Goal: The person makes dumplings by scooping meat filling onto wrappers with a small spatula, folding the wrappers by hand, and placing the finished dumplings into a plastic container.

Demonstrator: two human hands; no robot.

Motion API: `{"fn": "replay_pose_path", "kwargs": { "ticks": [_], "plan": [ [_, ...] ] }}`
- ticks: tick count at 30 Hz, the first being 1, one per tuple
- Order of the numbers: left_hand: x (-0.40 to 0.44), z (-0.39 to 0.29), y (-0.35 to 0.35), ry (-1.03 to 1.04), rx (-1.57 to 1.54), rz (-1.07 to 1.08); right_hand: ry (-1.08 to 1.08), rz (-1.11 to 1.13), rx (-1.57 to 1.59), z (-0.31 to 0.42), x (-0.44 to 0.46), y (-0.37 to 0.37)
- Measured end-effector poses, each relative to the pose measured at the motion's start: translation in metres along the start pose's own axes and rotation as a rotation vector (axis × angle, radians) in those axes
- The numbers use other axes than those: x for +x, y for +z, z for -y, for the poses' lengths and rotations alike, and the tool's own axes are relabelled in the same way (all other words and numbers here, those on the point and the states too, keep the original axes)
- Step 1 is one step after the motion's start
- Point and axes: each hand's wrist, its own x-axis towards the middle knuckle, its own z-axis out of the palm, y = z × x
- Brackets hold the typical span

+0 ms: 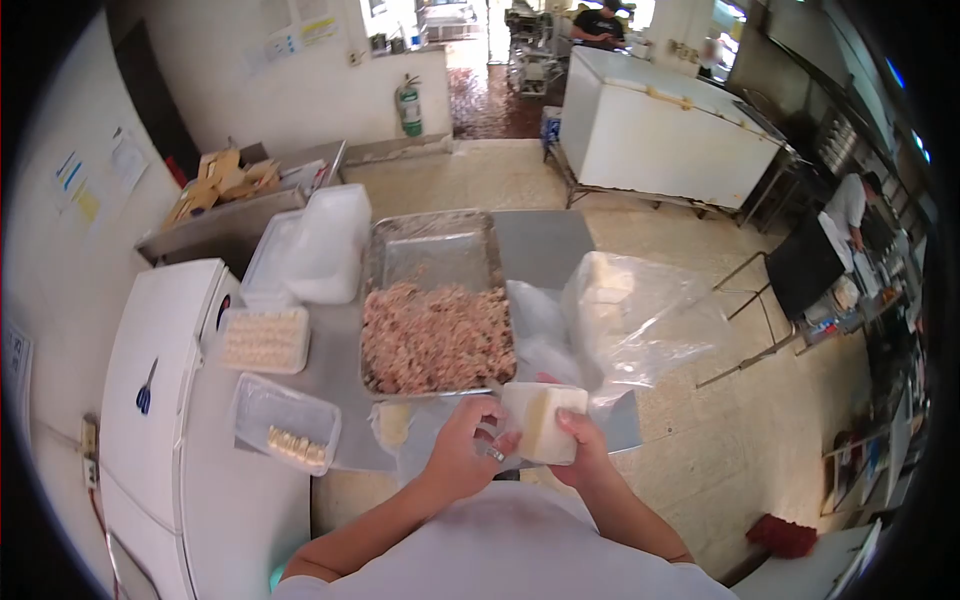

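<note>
My right hand [583, 447] grips a thick pale stack of thin square sheets [548, 424] from its right side, in front of my body. At the stack's left edge, my left hand [472, 440] has its fingers curled, touching what looks like a lifted sheet. Just beyond is a metal tray [380, 250] with ground meat mixture [437, 335] in its near part. A small yellowish piece [394, 424] lies on plastic left of my left hand. To the left, one clear container [250, 400] holds a short row of small pieces, and another [266, 340] looks full of them.
Empty-looking white containers [325, 245] stand at the table's back left. A clear plastic bag [640, 320] with pale blocks lies at the right. Scissors [147, 387] rest on a white appliance at the left. Two people are in the background, beside a white chest freezer [665, 130] and right-hand counter.
</note>
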Motion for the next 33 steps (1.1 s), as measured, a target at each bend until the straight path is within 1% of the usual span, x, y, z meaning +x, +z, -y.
{"fn": "replay_pose_path", "kwargs": {
  "ticks": [1,2,5,8,11,14,17,20,23,26,29,30,33],
  "plan": [
    [-0.005,0.014,-0.007,-0.089,-0.054,-0.012,0.023,-0.015,-0.021,-0.014,0.004,0.007],
    [-0.01,0.029,-0.014,-0.175,-0.109,-0.026,0.075,-0.009,0.046,-0.027,0.009,0.01],
    [-0.031,0.081,-0.038,-0.241,-0.309,-0.115,0.217,0.052,0.104,-0.073,0.03,-0.003],
    [-0.054,0.096,-0.064,-0.304,-0.119,-0.101,0.352,0.016,-0.076,-0.108,0.046,0.0],
    [-0.07,0.142,-0.069,-0.344,0.088,-0.172,0.393,-0.11,-0.264,-0.142,0.057,0.01],
    [-0.068,0.171,-0.076,-0.343,0.347,-0.237,0.3,-0.075,-0.272,-0.197,0.089,-0.038],
    [-0.058,0.154,-0.083,-0.388,0.361,-0.178,0.118,-0.15,-1.156,-0.207,0.104,-0.062],
    [-0.05,0.164,-0.077,-0.267,0.463,-0.192,-0.054,-0.097,-1.536,-0.188,0.086,-0.036],
    [-0.04,0.168,-0.08,-0.12,0.631,-0.164,-0.372,-0.123,-1.637,-0.189,0.071,-0.043],
    [-0.029,0.176,-0.091,-0.082,0.616,-0.065,-0.493,-0.158,-1.603,-0.194,0.061,-0.04],
    [-0.022,0.18,-0.099,0.055,0.629,-0.033,-0.499,-0.139,-1.509,-0.192,0.048,-0.022],
    [-0.022,0.182,-0.102,0.012,0.572,-0.02,-0.519,-0.098,-1.552,-0.19,0.047,-0.021],
    [-0.028,0.19,-0.108,-0.113,0.398,0.018,-0.482,-0.021,-1.612,-0.186,0.049,-0.018]
  ]
}}
